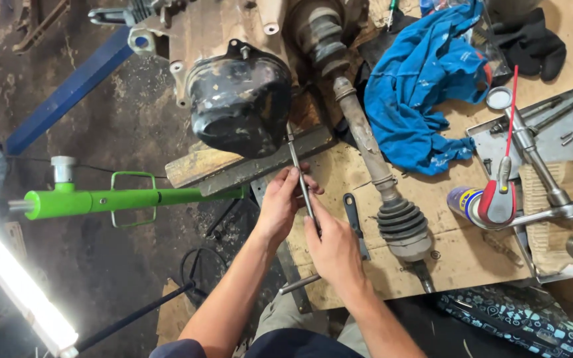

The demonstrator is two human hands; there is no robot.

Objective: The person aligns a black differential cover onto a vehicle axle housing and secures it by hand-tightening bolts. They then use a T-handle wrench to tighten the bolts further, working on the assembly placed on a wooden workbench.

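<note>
A thin metal rod (298, 166) runs from the dark, dirty gearbox housing (240, 99) down toward me over the wooden bench (459, 258). My left hand (280, 202) grips the rod's middle with thumb and fingers. My right hand (329, 242) is closed around the rod's lower end, just below the left hand. A drive shaft with ribbed rubber boots (386, 185) lies just right of both hands. A dark flat wrench (355, 222) rests on the bench beside my right hand.
A green tubular tool (114, 199) sticks out left of the bench. A blue rag (426, 86), a spray can with a red cap (489, 202), a metal tray of bolts and tools (558, 152) sit to the right. A bright light bar (14, 285) glows at lower left.
</note>
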